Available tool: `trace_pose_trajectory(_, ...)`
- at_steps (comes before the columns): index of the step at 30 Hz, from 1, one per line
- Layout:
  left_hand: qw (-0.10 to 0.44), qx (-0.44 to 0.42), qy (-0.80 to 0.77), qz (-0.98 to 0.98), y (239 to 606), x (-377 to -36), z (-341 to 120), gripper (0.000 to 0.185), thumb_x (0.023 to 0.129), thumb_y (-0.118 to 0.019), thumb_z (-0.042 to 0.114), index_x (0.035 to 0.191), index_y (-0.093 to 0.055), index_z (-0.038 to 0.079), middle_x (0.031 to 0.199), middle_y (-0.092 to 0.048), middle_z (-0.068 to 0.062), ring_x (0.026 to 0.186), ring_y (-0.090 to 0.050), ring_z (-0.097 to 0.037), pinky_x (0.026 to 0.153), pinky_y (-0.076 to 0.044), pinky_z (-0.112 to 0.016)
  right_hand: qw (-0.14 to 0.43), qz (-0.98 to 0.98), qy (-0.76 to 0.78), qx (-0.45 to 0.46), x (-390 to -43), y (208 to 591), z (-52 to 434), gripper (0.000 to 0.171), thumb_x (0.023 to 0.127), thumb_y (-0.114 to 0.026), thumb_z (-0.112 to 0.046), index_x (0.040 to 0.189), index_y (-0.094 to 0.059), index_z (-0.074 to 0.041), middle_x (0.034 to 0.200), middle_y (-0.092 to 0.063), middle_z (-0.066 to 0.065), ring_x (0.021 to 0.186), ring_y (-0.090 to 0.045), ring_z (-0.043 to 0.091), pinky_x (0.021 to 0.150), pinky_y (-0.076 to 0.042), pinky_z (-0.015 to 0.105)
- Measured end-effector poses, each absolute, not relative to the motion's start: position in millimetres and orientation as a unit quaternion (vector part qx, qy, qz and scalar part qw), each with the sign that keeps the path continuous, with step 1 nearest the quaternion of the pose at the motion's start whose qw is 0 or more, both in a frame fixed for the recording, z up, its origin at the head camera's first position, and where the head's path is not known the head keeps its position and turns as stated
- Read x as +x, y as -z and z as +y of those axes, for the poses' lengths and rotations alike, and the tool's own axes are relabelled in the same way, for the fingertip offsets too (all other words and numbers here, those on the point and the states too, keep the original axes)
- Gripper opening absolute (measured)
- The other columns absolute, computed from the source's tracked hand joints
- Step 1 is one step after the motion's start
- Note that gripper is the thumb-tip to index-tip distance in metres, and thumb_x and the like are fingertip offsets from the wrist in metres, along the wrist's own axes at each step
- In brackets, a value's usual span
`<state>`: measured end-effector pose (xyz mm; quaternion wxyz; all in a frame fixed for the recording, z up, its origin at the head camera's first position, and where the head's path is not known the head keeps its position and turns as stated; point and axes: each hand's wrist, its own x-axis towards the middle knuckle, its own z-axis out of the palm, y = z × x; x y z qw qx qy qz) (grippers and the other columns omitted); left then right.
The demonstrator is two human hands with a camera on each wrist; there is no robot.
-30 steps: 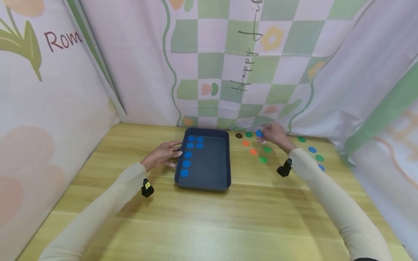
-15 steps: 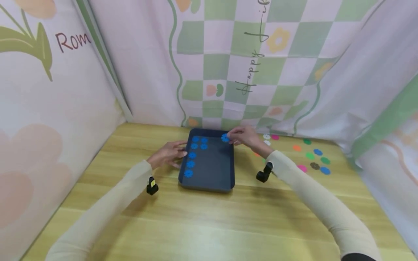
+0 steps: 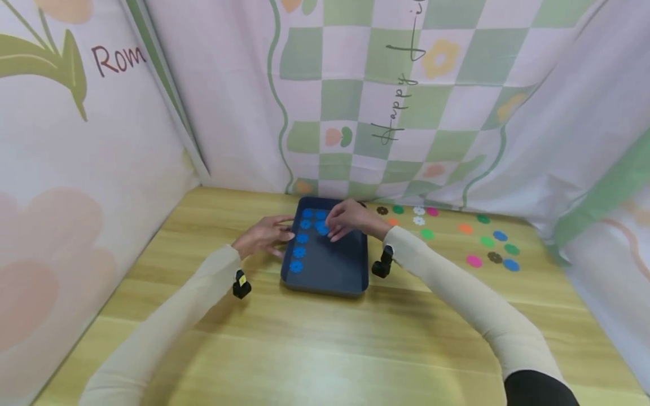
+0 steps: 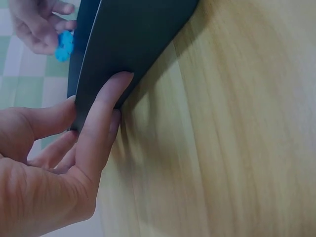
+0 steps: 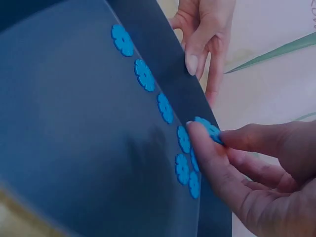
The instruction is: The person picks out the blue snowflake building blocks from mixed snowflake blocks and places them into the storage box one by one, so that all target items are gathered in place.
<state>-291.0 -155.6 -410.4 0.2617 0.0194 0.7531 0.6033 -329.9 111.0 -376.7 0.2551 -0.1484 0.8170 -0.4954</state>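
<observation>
My left hand (image 3: 264, 234) holds the near-left wall of a dark grey rectangular tray (image 3: 332, 273). Its thumb lies over the rim, and its fingers press the outer wall in the left wrist view. Over the tray, my right hand (image 3: 351, 217) pinches a blue flower-shaped disc (image 5: 208, 130) between thumb and finger, raised above the floor of the tray. Several matching blue discs (image 5: 144, 75) lie inside, in a column along the left side with a short second column at the far end. From the head, the right fingers partly cover that far group.
Loose flower discs are spread over the wooden table (image 3: 325, 349) right of the tray: green (image 3: 427, 234), pink (image 3: 474, 261), brown (image 3: 495, 257), white (image 3: 418, 210), orange (image 3: 465, 228) and blue (image 3: 511, 265). A patterned curtain (image 3: 345, 101) hangs right behind the tray.
My right hand has carried the blue disc leftward from the loose pieces, across the tray's right rim, to above the blue discs inside. The left hand has stayed on the tray wall.
</observation>
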Motion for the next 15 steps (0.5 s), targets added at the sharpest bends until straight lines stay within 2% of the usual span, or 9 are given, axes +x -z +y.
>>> trace_pose_trajectory(3,0.264,0.017,-0.603,0.753,409.6,-292.7,-154.8,0.068,0.106,-0.059,0.004,0.166,-0.030,0.012,0.166,-0.033,-0.025,0.144,-0.048,-0.045,0.077,-0.068,-0.040,0.276,0.822,0.476,-0.144,-336.1,377.2,106.6,0.023,0.104,-0.057,0.001,0.115,-0.069,0.018,0.093,-0.076,0.022,0.074,-0.076,0.023,0.092,-0.063,0.056)
trace_pose_trajectory(7,0.261,0.024,-0.595,0.760,404.6,-295.8,-149.6,0.068,0.105,-0.058,-0.001,0.165,-0.029,0.007,0.162,-0.039,-0.029,0.142,-0.049,-0.045,0.077,-0.068,-0.042,0.290,0.831,0.451,-0.150,-346.0,380.2,107.0,0.023,0.103,-0.056,0.003,0.113,-0.070,0.018,0.088,-0.076,0.021,0.073,-0.076,0.024,0.085,-0.067,0.049)
trace_pose_trajectory(15,0.266,0.020,-0.576,0.773,401.0,-296.2,-145.4,0.069,0.105,-0.058,0.000,0.166,-0.026,0.007,0.163,-0.037,-0.029,0.141,-0.052,-0.044,0.062,-0.066,-0.031,0.290,0.849,0.414,-0.153,-346.4,391.8,98.5,0.016,0.098,-0.062,0.005,0.100,-0.073,0.017,0.084,-0.076,0.026,0.068,-0.076,0.027,0.074,-0.069,0.043)
